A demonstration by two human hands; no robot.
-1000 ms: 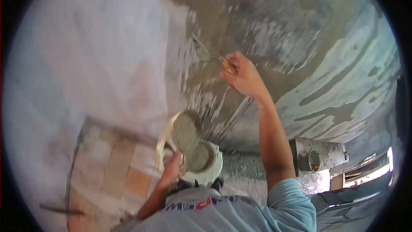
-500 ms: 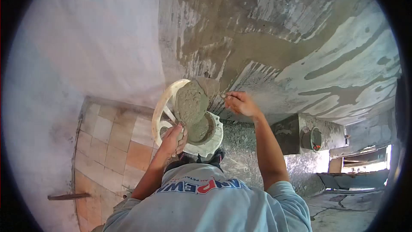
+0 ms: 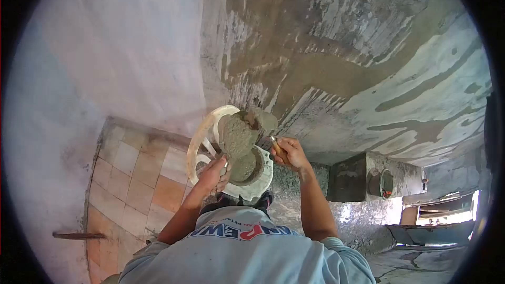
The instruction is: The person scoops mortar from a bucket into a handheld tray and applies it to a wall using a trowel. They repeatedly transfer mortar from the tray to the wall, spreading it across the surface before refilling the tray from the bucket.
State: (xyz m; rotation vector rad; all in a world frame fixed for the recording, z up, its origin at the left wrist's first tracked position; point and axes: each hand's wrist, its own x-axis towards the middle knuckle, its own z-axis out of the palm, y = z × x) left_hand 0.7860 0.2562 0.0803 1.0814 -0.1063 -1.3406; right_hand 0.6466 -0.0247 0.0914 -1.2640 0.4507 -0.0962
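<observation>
My left hand (image 3: 213,174) is closed around the near edge of a hawk whose surface is hidden under a heap of wet grey mortar (image 3: 238,135). Wooden-handled, the trowel (image 3: 281,151) is gripped in my right hand (image 3: 292,155). Its blade lies at the far right side of the heap, with mortar on it. Below the hawk, more mortar (image 3: 244,169) fills a round container set in a white plastic frame (image 3: 197,144), perhaps a chair. In front of both hands rises a wall (image 3: 326,73) partly coated with wet mortar.
A plain pale wall (image 3: 137,47) stands to the left, above a tiled floor (image 3: 134,179). At right, a bucket (image 3: 385,183) sits by a concrete block (image 3: 348,179). A wooden piece (image 3: 79,235) is at lower left.
My right hand has drawn down and slightly left. The trowel has turned, and its blade now carries mortar at the heap's edge. My left hand stays on the hawk.
</observation>
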